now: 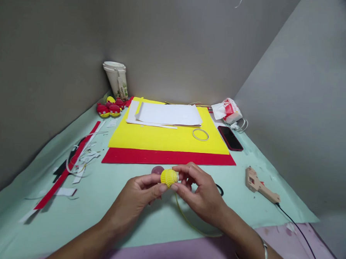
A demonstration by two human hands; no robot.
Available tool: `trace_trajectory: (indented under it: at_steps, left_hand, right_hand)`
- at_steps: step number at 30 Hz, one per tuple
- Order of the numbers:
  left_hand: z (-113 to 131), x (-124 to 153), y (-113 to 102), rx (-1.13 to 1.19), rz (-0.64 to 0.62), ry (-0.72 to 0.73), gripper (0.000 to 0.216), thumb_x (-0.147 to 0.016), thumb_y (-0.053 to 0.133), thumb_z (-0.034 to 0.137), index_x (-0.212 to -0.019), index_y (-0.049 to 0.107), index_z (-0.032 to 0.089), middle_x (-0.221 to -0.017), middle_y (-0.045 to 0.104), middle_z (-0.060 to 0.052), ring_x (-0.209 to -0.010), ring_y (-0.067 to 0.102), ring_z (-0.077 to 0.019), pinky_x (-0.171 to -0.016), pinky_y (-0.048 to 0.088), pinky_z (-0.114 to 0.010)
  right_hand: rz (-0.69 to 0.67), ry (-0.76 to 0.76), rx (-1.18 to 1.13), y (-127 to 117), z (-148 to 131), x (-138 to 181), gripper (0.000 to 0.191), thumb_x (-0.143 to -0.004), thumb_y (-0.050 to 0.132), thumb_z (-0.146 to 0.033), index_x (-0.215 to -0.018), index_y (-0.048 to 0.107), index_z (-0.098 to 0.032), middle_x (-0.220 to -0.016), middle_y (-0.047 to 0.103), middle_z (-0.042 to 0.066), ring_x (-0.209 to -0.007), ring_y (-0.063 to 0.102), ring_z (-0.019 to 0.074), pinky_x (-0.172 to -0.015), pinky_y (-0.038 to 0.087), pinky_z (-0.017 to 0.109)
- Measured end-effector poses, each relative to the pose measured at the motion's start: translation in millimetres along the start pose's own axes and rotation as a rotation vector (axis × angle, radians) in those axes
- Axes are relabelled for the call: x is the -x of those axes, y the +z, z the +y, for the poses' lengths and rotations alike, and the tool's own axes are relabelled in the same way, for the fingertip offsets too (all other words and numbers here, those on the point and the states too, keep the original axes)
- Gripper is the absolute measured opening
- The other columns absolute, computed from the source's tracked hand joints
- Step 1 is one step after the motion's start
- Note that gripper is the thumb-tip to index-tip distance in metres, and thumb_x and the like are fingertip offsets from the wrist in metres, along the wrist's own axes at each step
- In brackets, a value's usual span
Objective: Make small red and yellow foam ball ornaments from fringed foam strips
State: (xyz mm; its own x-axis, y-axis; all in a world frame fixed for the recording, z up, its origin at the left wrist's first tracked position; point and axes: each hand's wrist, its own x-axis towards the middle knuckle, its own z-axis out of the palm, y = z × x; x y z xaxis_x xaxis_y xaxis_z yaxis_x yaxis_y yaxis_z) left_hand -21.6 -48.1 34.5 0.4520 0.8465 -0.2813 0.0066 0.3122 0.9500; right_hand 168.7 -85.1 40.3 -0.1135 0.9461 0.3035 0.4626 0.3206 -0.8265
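A small yellow ball wound with cord [169, 177] is pinched between both my hands above the pale green table cover [105, 203]. My left hand [139, 195] grips it from the left with thumb and fingers closed. My right hand [200, 191] holds its right side, fingers curled. A loose yellow cord [185, 217] trails from the ball down toward me. Just behind the ball a dark red round piece [157, 169] lies on the cover. Something black [220, 190] peeks out behind my right hand.
Ahead lie a yellow sheet [166, 139] over a red sheet [168, 158], white papers [168, 114] and a tape ring [200, 134]. A glue gun [259, 185] with its cable and a phone [229, 138] sit right. Red-yellow balls [110, 109], cups [117, 78], scraps [75, 161] left.
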Motion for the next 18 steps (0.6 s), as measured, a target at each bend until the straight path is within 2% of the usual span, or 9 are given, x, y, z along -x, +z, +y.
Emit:
trace_trajectory:
  at_steps: [11,18]
  left_hand:
    - [-5.8,-1.5,-3.2,-0.026,-0.018,0.001,0.02,-0.077,0.07,0.036,-0.085,0.074,0.018,-0.065,0.051,0.003,-0.063,0.038,-0.0118,-0.058,0.029,-0.024]
    - [-5.0,-1.6,-3.0,-0.024,-0.04,0.015,0.017,-0.077,0.07,0.035,-0.079,0.072,0.018,-0.064,0.051,0.003,-0.061,0.037,-0.0117,-0.057,0.029,-0.024]
  right_hand:
    - [-0.007,0.007,-0.048,-7.4,-4.8,-3.2,0.02,-0.09,0.061,-0.023,-0.11,0.065,-0.024,-0.085,0.061,0.0,-0.075,0.057,0.0124,-0.062,0.043,0.023]
    - [-0.014,-0.032,-0.023,-8.8,-5.9,-1.6,0.022,-0.09,0.062,-0.022,-0.111,0.066,-0.025,-0.082,0.06,-0.001,-0.074,0.057,0.0126,-0.062,0.044,0.024]
